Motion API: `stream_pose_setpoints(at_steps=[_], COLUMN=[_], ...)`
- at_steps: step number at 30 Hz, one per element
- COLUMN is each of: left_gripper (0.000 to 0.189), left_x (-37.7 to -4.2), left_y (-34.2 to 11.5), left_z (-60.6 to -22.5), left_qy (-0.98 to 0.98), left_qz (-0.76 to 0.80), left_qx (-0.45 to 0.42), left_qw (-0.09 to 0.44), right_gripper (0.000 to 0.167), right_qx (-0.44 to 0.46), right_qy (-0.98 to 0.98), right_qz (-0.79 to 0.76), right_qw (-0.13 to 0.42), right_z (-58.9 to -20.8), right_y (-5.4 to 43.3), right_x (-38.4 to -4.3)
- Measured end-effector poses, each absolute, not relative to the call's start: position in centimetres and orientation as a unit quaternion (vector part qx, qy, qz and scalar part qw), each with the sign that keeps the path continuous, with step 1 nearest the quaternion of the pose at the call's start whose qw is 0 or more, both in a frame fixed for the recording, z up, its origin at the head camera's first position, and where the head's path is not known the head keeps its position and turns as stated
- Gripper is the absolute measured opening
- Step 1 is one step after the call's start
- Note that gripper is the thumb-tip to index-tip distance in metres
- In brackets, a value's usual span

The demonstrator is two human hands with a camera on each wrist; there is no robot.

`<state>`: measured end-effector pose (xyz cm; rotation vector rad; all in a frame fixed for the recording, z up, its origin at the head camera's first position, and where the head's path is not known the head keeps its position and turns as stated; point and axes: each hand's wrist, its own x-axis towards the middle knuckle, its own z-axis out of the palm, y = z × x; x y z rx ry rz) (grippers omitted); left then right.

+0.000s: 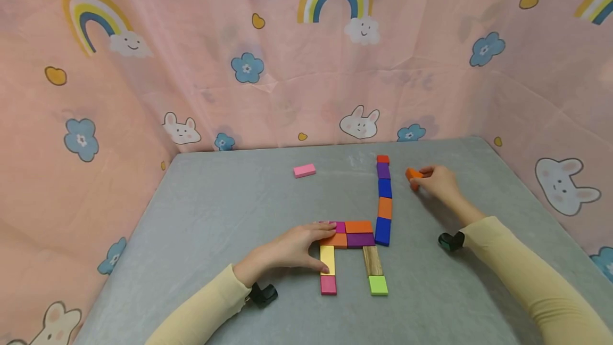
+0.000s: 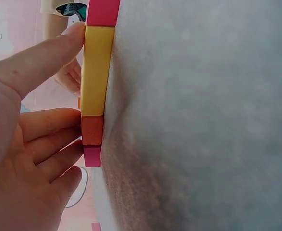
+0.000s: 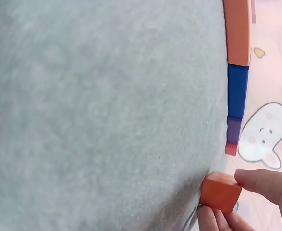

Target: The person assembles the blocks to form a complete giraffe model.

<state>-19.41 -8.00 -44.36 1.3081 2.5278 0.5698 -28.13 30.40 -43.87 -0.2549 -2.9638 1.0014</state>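
Note:
My right hand pinches an orange block between thumb and fingers, to the right of the column's far end. My left hand lies over the left of a flat block figure, fingers across a magenta block and an orange block, thumb at a yellow block. Beside these are another orange block and a purple block. Below, a pink block ends the yellow leg; a wood-grain block and a green block form the other.
A slightly curved column of blocks runs away from the figure's right side: blue, orange, blue, purple, and a red block farthest. One pink block lies alone toward the back of the grey table. A patterned pink curtain surrounds the table.

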Motion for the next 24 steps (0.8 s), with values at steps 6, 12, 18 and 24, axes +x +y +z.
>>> stream_pose_setpoints(at_steps=[6,12,18,24], left_gripper=[0.079,0.079,0.079,0.079], left_x=[-19.4,-19.5,-19.5,-19.4], left_y=[-8.0,-8.0,-8.0,-8.0], left_z=[-44.4,-44.4,-44.4,-44.4], left_qy=[0.864,0.864,0.866,0.866], left_qz=[0.198,0.197,0.198,0.199], left_qx=[0.447,0.447,0.441,0.440], left_qw=[0.125,0.124,0.127,0.126], right_gripper=[0.046,0.046,0.043,0.039], right_qx=[-0.070,-0.054,-0.058,-0.054], right_qy=[-0.941,-0.938,-0.936,-0.935], right_qz=[0.332,0.342,0.345,0.346], right_qw=[0.007,0.018,0.034,0.050], right_z=[-43.8,-43.8,-44.0,-43.6], right_y=[30.3,30.4,30.6,30.8], right_x=[-27.9,-27.9,-28.2,-29.2])
